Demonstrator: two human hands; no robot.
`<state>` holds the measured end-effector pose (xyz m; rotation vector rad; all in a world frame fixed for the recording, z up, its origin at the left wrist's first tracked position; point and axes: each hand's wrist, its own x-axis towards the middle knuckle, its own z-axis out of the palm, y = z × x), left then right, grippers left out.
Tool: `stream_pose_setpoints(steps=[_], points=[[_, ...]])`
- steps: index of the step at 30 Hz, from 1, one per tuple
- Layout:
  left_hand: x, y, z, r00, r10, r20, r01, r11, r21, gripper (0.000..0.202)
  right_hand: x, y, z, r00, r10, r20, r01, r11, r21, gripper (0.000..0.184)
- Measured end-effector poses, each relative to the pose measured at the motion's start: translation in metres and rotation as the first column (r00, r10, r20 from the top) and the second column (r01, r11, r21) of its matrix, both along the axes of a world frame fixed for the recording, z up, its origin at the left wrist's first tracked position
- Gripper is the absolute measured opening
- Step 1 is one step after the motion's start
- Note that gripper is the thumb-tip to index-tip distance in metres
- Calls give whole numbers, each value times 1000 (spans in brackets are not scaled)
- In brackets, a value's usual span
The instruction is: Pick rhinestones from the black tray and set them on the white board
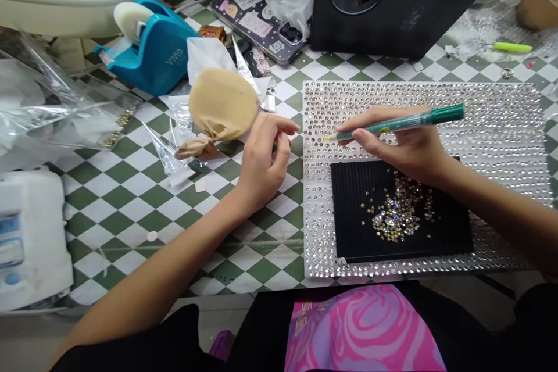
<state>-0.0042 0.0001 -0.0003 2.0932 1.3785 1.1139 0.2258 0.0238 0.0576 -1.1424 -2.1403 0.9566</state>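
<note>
My right hand (401,142) grips a green pen-like picker tool (401,122), its tip pointing left over a sheet covered in rows of rhinestones (492,122). A black ridged tray (349,209) lies on that sheet and holds a pile of loose rhinestones (399,215) just below my right hand. My left hand (264,157) rests on the checked tablecloth at the sheet's left edge, fingers curled loosely with the index finger out; nothing shows in it. A tan fabric-covered ball with a knotted tail (222,104) lies beside its fingertips.
A blue tape dispenser (152,49) and a phone in a stickered case (257,20) stand behind the tan ball. A large black tape dispenser (392,0) is at the back. Clear plastic bags (47,104) lie left, a white device (30,238) at the near left.
</note>
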Motion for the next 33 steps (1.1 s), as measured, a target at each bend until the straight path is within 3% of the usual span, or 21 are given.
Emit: stream_pose_setpoints(steps=[7,12,18,24,33], points=[[-1,1,-1,1000,-14,10,14,1000,-6,19,34,-36,10,999,-47,27,45,997,66,16],[-1,3,-3,999,-34,1,34,999,37,18,52,-67,1,991,-133,27,130,987,95,21],[0,3,-3,999,-30,10,30,999,28,18,58,-76,-11,976,-216,-32,218,970,104,32],[0,1,-2,1000,-12,10,12,999,-37,19,62,-80,-5,983,-181,-23,182,962,204,35],[0,1,-2,1000,-11,6,11,999,-50,21,70,-95,-9,980,3,-197,12,997,78,36]])
